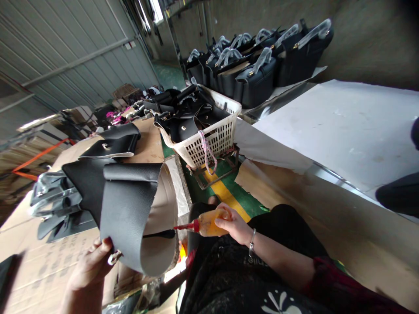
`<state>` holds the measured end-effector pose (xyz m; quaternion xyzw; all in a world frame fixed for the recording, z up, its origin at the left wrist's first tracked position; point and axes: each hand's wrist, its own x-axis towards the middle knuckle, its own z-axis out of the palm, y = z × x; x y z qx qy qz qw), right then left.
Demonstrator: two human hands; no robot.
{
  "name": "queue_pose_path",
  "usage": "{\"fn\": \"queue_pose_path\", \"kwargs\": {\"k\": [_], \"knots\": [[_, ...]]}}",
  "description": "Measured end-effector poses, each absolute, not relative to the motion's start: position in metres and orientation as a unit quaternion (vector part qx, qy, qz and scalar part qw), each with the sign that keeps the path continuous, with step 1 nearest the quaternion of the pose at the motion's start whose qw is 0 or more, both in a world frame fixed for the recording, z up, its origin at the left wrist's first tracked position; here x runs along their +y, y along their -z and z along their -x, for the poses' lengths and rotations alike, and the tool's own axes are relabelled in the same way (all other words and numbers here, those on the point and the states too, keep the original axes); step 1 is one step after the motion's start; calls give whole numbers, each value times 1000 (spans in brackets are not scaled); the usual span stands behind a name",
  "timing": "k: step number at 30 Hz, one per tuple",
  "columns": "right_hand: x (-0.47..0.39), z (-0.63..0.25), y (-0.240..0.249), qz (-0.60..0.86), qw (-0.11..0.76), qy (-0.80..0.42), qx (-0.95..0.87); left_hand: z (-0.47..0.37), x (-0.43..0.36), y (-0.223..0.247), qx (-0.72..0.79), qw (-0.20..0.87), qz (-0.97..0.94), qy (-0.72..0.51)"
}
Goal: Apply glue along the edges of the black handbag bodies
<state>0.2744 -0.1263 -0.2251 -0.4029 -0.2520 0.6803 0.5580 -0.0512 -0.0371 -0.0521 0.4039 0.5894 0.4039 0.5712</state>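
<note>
My left hand grips the lower left edge of a black leather bag panel, beside a small metal clasp. The panel curves round so that its beige inner side shows on the right. In my right hand is a glue bottle with amber contents and a red nozzle. Its tip points left, close to the panel's open edge; whether it touches cannot be made out. Behind the panel, more black leather pieces lie on the cardboard-covered table.
A white plastic basket full of black bag parts stands ahead on a metal frame. Finished-looking black handbags with wrapped handles line the back. To the right is a white-covered table. Plastic-wrapped pieces lie at left.
</note>
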Motion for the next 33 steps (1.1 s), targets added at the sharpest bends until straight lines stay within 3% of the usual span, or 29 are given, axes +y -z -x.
{"fn": "queue_pose_path", "kwargs": {"k": [13, 19, 25, 33], "knots": [[-136, -279, 221, 432, 579, -621, -304, 46, -46, 53, 580, 590, -403, -391], [-131, -279, 228, 383, 618, -645, -237, 30, -54, 47, 596, 570, -374, -425], [-125, -263, 226, 388, 599, -663, -227, 39, -58, 54, 581, 577, -380, -429], [-93, -259, 223, 416, 653, -605, -188, 54, -55, 69, 576, 600, -386, -398]]}}
